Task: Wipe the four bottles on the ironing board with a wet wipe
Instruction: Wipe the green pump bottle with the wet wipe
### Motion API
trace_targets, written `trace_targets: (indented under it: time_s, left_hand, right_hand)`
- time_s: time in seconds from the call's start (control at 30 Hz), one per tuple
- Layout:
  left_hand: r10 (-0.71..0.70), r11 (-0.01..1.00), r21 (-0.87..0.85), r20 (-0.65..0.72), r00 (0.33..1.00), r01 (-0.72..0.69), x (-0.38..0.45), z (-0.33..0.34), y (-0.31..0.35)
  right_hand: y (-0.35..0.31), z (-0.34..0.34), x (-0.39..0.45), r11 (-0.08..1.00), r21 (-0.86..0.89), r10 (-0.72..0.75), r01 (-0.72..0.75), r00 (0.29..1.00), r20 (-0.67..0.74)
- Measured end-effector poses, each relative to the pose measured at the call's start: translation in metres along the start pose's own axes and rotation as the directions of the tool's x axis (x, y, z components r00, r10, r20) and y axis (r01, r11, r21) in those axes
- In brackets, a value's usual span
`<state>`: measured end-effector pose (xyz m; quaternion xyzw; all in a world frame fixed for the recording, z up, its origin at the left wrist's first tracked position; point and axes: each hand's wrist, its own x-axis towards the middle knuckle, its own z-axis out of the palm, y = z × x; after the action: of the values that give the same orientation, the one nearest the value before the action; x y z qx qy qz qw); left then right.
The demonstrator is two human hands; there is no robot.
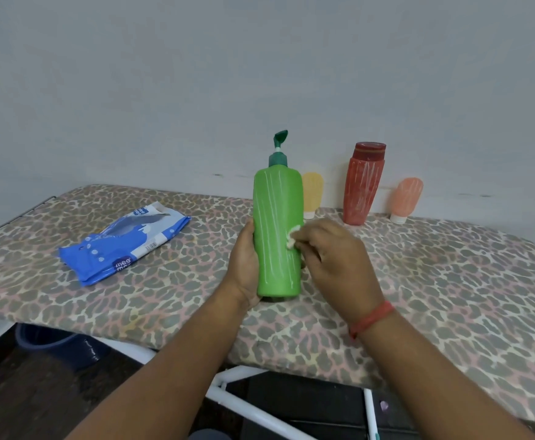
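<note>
Both forearms reached up from the bottom of the frame. Left hand [244, 265] gripped the green pump bottle [278, 230] upright at centre, standing on the ironing board [418, 296]. Right hand [336, 258] fingers pinched a white wipe [292, 235] against the bottle's right side.

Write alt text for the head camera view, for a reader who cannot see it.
A person's left hand holds a green pump bottle upright on a leopard-print ironing board while the right hand rubs a wet wipe on its side. Yellow, red and peach bottles stand by the wall; a blue wipes pack lies left.
</note>
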<state>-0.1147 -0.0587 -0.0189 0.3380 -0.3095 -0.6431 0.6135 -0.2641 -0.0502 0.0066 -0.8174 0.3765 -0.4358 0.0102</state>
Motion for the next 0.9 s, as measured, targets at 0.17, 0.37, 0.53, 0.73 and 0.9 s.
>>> trace_targets:
  time_s: [0.17, 0.37, 0.53, 0.73, 0.9]
  left_hand:
    - [-0.006, 1.0, -0.017, 0.016, 1.0, 0.007, -0.002, 0.0, 0.001]
    - [0.061, 0.997, -0.034, -0.044, 0.997, -0.062, 0.006, -0.006, 0.001]
    - [0.064, 0.997, -0.049, -0.041, 0.997, -0.066, 0.005, -0.005, 0.0]
    - [0.108, 0.993, -0.04, -0.105, 0.989, -0.112, 0.006, -0.01, 0.001]
    - [0.147, 0.989, -0.009, -0.173, 0.974, -0.151, 0.008, -0.011, 0.001]
  right_hand:
    - [0.004, 0.002, 0.031, 0.999, 0.014, 0.03, -0.029, 0.997, -0.066]
    - [-0.007, 0.008, -0.031, 0.996, 0.087, 0.0, -0.004, 0.999, 0.041]
    - [-0.002, 0.013, -0.005, 0.997, 0.078, -0.005, 0.005, 1.0, -0.01]
    - [0.003, 0.012, -0.023, 0.986, 0.164, -0.029, 0.021, 0.999, 0.045]
    - [0.01, 0.013, -0.022, 0.98, 0.192, -0.056, 0.044, 0.997, 0.058]
